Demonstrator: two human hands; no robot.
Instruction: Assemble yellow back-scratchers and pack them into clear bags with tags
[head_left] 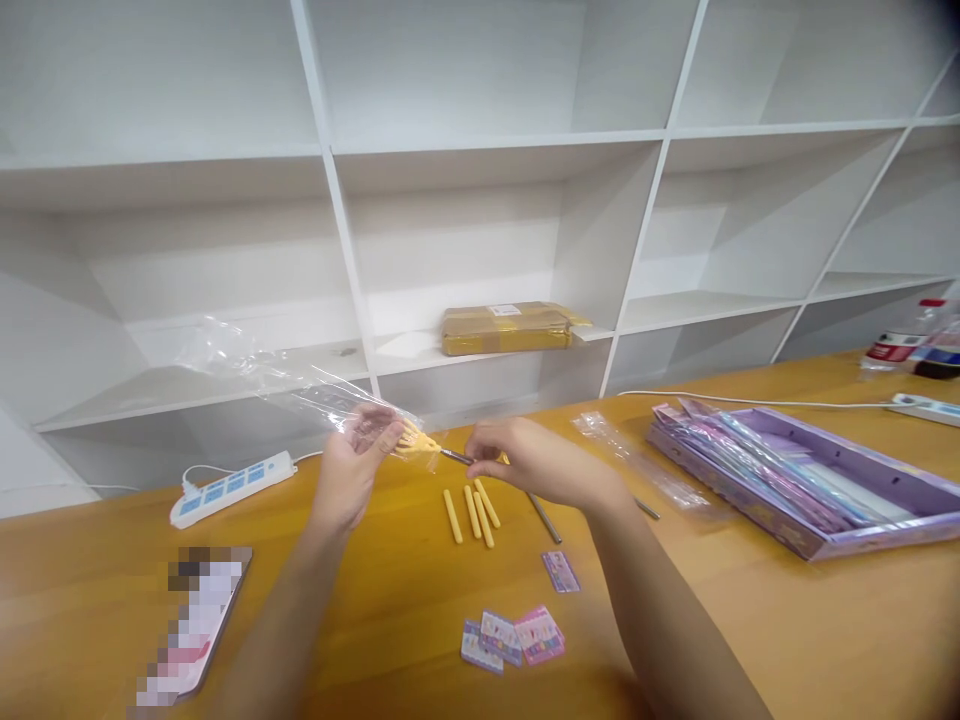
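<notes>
My left hand (358,450) is closed on a clear plastic bag (300,390), held above the wooden table (750,640); yellow sticks (417,443) poke from the bag's mouth. My right hand (517,460) pinches a thin dark rod (454,456) at that mouth. Several loose yellow sticks (472,513) lie on the table just below the hands. A grey metal rod (544,518) lies beside them. Small pink and blue packets (514,637) and another small card (560,572) lie nearer to me.
A purple tray (885,500) with pastel packets sits at the right, an empty clear wrapper (637,460) beside it. A white power strip (232,486) lies at the left, a second strip (926,408) and bottles (919,340) far right. A phone (196,625) lies near left. White shelves hold a brown parcel (506,328).
</notes>
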